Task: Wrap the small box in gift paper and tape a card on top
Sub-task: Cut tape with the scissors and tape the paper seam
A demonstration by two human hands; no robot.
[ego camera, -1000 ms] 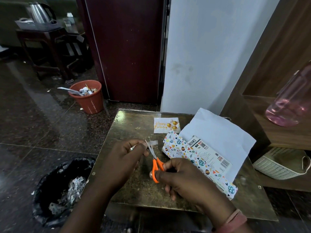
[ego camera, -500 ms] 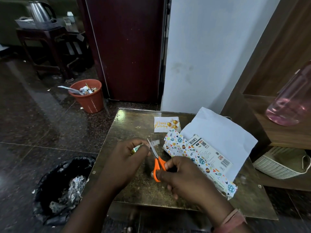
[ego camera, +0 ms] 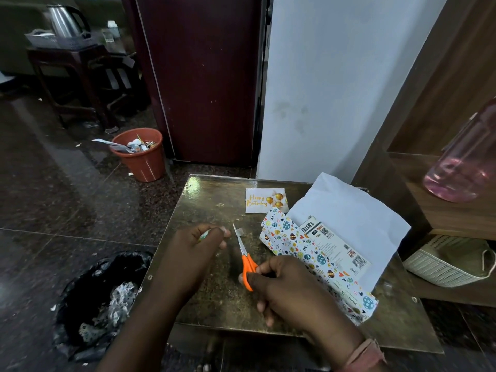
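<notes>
Head view, desk (ego camera: 214, 304) w/ mottled brass-like top. R hand (ego camera: 290, 288), near the front edge at centre, grips orange-handled scissors (ego camera: 245, 260); fingers curled through and around the handles, blades pointing toward the far edge and nearly closed, w/ a small clear scrap, prob. tape (ego camera: 239, 231), at the tips. L hand (ego camera: 194, 252), left of the scissors and apart from them, has its fingers clenched around a small object (ego camera: 203, 234), only a pale green-white sliver of which shows; poss. a tape roll, cannot tell for sure.

Small box (ego camera: 332, 247) lies toward the right edge, printed side w/ barcode and QR code facing up, long axis running diagonally from centre toward the front-right corner. It sits on the gift paper (ego camera: 294, 244): patterned side (eggs, hearts, leaves) folded up along the box's left side, white reverse standing up behind the box toward the far-right corner. Box only partly covered.

Card (ego camera: 265, 200), white w/ gold "Happy Birthday" script and gold balloons, lies flat near the far edge, just beside the far end of the paper.

Off the desk: orange bin (ego camera: 141, 159) on the floor beyond the far-left corner; black bag-lined bin (ego camera: 102, 299) by the left edge; white woven basket (ego camera: 442, 264) beyond the right edge.
</notes>
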